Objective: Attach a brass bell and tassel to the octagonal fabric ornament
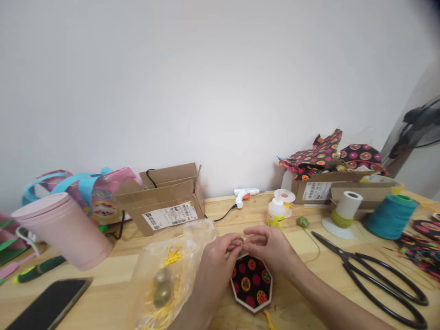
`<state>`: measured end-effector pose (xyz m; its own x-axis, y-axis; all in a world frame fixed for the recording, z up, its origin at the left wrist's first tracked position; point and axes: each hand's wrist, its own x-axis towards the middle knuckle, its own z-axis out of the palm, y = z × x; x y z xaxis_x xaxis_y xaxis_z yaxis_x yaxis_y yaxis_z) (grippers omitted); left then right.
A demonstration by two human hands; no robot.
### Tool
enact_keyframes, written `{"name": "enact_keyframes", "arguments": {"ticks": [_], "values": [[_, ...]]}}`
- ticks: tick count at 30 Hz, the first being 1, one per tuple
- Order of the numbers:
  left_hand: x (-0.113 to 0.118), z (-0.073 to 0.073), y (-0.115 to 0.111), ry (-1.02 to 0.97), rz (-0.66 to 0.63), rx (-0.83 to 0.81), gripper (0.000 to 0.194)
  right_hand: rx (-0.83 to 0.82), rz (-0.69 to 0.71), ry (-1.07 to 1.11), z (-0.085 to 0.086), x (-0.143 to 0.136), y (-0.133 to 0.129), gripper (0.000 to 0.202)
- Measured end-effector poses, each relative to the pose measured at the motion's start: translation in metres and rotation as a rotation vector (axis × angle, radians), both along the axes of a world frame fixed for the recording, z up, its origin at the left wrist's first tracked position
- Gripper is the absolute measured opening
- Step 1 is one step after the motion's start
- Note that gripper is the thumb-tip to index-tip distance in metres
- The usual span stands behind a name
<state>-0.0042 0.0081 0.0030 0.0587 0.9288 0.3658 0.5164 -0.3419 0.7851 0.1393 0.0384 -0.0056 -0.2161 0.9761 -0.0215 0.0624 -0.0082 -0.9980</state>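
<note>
My left hand [218, 256] and my right hand [270, 245] meet near the front middle of the table, fingertips pinched together. A small gold-coloured piece [242, 240] shows between them, too small to name. Just below my fingers is an octagonal panel [252, 282] with a pale rim and black, flower-patterned fabric; my fingers partly cover its upper edge. A yellow tassel strand [269, 319] runs from its lower edge. Beside my left forearm is a clear plastic bag [140, 270] with yellow tassels [173, 255] and round brass-coloured bells [162, 293].
Large black scissors [369, 270] lie right of my right forearm. Behind my hands stand a glue bottle [276, 211] and a white glue gun [245, 193]. Thread spools [391, 216] and cardboard boxes [168, 206] stand farther out. A pink cup [65, 231] and phone [50, 305] are left.
</note>
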Motion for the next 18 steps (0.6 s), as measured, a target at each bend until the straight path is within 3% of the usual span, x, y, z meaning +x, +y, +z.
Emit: {"name": "enact_keyframes", "arguments": {"ticks": [9,18], "values": [[0.002,0.002,-0.002,0.007,-0.028,-0.040,0.027,0.229,-0.052,-0.242,-0.006,0.001,0.000,0.024],[0.006,0.006,-0.004,0.067,-0.032,-0.029,0.029,0.451,-0.113,-0.680,0.020,0.003,-0.013,0.010]]}}
